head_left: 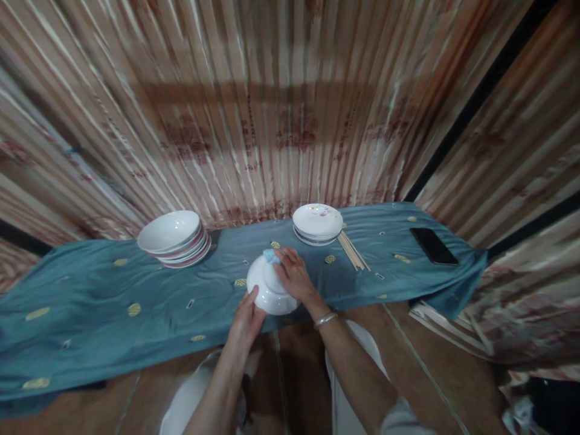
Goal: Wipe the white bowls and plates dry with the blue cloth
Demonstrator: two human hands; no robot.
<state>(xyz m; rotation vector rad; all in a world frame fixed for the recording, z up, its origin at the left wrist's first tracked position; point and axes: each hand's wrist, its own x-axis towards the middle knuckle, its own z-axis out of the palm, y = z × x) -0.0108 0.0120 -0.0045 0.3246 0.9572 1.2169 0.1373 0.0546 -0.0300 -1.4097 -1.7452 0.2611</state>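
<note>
In the head view a white plate (277, 302) is held up near the table's front edge, its underside with the foot ring facing me. My left hand (248, 315) grips its lower left rim, thumb on the near face. At the plate's upper part, my right hand (292, 275) presses a light blue cloth (272, 255) against it with the fingertips. The right wrist wears a silver bangle (325, 319). How far the fingers wrap behind the plate is hidden.
On the blue tablecloth (163, 320), a stack of bowls (172, 235) stands left. A stack of plates (318, 222) sits back right, beside several chopsticks (352, 251). A black phone (434, 246) lies far right. Patterned curtains (272, 121) hang behind the table.
</note>
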